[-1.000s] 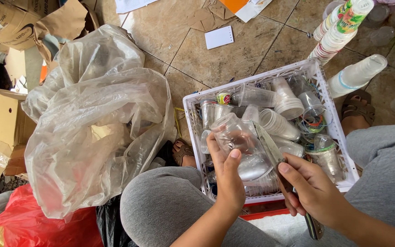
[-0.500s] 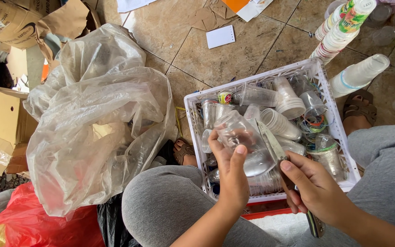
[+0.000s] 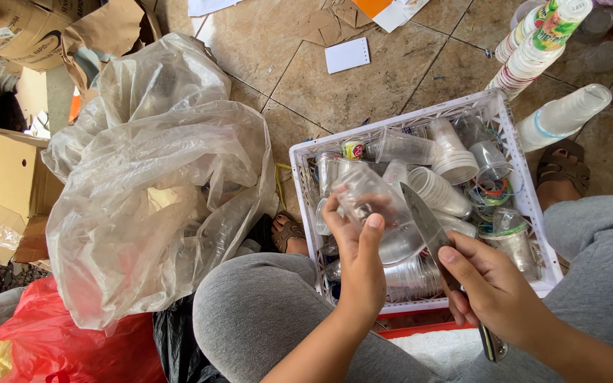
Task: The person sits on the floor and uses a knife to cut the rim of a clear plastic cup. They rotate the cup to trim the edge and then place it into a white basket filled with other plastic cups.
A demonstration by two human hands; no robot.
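Two hands work over the white crate [image 3: 526,206], which lies on the tiled floor between my knees. My left hand [image 3: 360,262] is curled closed around a clear plastic cup [image 3: 374,206] above the crate's near-left corner. My right hand [image 3: 491,294] is clenched on a knife [image 3: 431,230], blade angled up just beside the cup. Stacked clear cups [image 3: 448,152] fill the crate; a clear plastic bag [image 3: 150,191] lies beyond its left edge

Clear cup [image 3: 370,202], bare-bladed knife [image 3: 431,230]

You had one white crate [image 3: 516,152], one knife [image 3: 427,227], two cup stacks [image 3: 533,53] (upper right), and one red bag [image 3: 51,347].
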